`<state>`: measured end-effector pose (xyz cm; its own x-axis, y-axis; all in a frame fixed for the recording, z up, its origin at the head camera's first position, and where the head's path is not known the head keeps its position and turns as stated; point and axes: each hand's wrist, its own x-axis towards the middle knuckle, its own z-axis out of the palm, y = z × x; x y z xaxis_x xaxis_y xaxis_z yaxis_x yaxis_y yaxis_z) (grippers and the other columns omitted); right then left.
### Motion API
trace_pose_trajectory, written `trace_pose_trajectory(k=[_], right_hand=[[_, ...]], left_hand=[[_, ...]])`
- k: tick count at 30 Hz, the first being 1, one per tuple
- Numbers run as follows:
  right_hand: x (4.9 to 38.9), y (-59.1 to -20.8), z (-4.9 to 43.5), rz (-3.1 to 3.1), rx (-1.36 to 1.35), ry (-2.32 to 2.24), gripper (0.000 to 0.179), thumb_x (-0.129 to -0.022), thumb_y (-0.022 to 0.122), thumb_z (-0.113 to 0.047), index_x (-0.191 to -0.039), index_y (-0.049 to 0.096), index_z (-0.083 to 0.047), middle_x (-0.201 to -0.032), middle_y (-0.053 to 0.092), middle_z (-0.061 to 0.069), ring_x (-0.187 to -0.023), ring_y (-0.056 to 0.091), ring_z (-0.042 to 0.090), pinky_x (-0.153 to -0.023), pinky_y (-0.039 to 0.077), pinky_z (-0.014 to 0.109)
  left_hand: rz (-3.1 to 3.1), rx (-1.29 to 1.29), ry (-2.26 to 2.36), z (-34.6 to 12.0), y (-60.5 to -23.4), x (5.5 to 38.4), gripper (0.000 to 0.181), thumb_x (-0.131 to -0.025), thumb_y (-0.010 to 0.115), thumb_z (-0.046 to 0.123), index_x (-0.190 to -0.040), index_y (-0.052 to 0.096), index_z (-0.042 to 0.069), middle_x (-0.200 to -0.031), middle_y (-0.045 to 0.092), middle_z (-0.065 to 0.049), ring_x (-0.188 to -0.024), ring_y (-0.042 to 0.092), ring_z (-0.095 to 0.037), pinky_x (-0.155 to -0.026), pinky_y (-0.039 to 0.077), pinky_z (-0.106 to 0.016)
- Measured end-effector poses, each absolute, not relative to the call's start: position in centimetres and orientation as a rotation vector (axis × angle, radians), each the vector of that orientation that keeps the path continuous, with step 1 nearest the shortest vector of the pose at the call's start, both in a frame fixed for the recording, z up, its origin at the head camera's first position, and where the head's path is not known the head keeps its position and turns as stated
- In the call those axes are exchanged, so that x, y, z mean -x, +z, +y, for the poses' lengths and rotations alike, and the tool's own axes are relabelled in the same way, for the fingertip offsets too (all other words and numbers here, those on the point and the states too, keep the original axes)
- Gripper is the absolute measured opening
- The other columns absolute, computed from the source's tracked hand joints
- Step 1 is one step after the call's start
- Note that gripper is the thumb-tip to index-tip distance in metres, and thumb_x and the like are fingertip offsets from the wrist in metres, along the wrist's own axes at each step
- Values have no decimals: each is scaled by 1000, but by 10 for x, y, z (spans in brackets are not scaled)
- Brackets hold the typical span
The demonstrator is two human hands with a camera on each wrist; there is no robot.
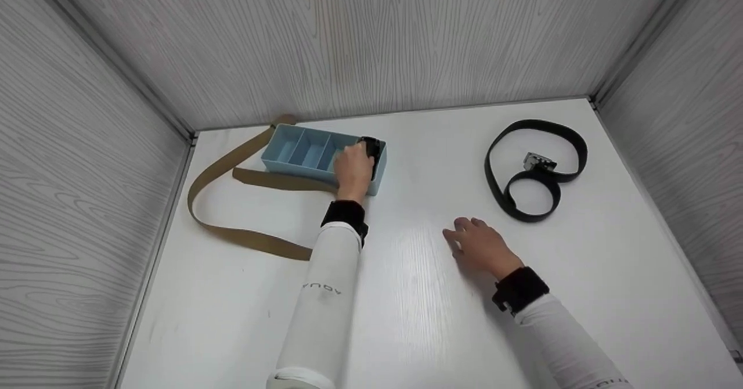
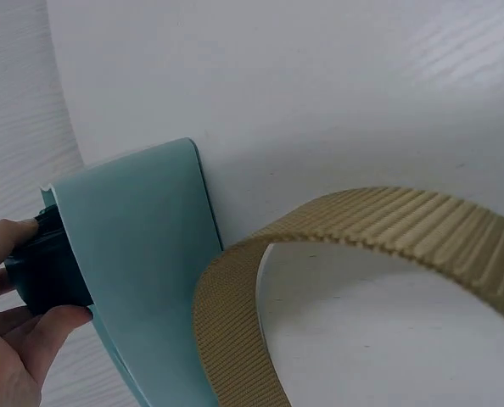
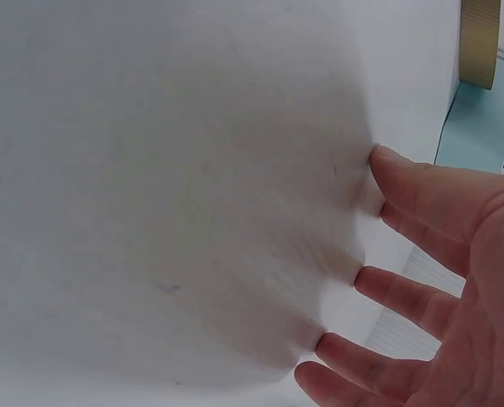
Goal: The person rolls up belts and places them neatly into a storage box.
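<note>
Left hand: the left hand (image 1: 353,168) has a narrow grip, thumb and fingers pinching a black piece (image 2: 50,267).
Black piece: at the right end of the blue box (image 1: 307,172), partly inside the end compartment and standing above the rim.
Blue box: near the far edge of the white surface (image 1: 418,313), left of that edge's middle; thin dividers split it crosswise.
Tan strap: the tan strap (image 1: 252,240) runs from behind the box's far left corner, bends toward the surface's left edge and returns to the left forearm; another length passes along the box's near wall. Whether it joins the black piece is hard to tell, as the hand covers that spot.
Right hand: the right hand (image 1: 480,248) is wide, fingers spread and slightly bent over the middle of the surface.
Black belt: the black belt (image 1: 540,125) lies looped near the far right corner, its metal buckle (image 1: 538,162) within the larger loop.
</note>
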<state>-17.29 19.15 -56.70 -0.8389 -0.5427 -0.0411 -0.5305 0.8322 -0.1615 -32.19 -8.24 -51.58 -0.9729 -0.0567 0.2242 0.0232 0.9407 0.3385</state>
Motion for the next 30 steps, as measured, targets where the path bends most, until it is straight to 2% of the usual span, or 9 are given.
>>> trace_pose_trajectory(k=[8,12,16,19,25,30], right_hand=[[175,-565,191,2953,864,-234,38,-90,68,-13,-127,64,-9,-124,56,21,-112,53,50,-82,50,58],[173,-564,191,2956,851,-264,38,-90,68,-13,-127,64,-9,-125,56,21,-113,52,51,-83,49,59],[170,-565,191,2963,879,-263,41,-87,73,-17,-126,64,-9,-124,56,21,-110,53,50,-80,50,58],[170,-567,192,2981,915,-242,43,-85,76,-19,-125,63,-9,-122,56,21,-108,54,49,-76,51,57],[172,-569,193,2969,910,-226,45,-86,75,-21,-127,62,-10,-124,55,20,-110,53,48,-78,51,57],[172,-569,195,2941,888,-218,46,-86,75,-22,-128,61,-10,-126,54,20,-113,51,48,-86,48,57]], left_hand=[[-2866,3,-543,-79,-517,326,27,-91,71,20,-111,70,2,-101,72,-17,-87,69,-33,-73,54,-45],[-2896,19,-689,-73,-515,328,34,-93,69,20,-120,65,0,-109,69,-19,-96,68,-33,-79,54,-42],[-2970,102,-937,-67,-516,330,52,-95,65,15,-141,48,-3,-129,59,-23,-117,59,-31,-92,49,-37],[-3056,194,-1013,-65,-517,332,62,-98,60,12,-150,30,-2,-141,48,-25,-130,47,-31,-101,41,-37],[-3205,276,-985,-64,-515,333,74,-99,56,12,-155,9,0,-153,29,-27,-140,31,-34,-110,30,-39],[-3249,206,-1044,-63,-517,327,81,-99,56,14,-156,1,5,-158,17,-24,-144,24,-32,-111,28,-40]])
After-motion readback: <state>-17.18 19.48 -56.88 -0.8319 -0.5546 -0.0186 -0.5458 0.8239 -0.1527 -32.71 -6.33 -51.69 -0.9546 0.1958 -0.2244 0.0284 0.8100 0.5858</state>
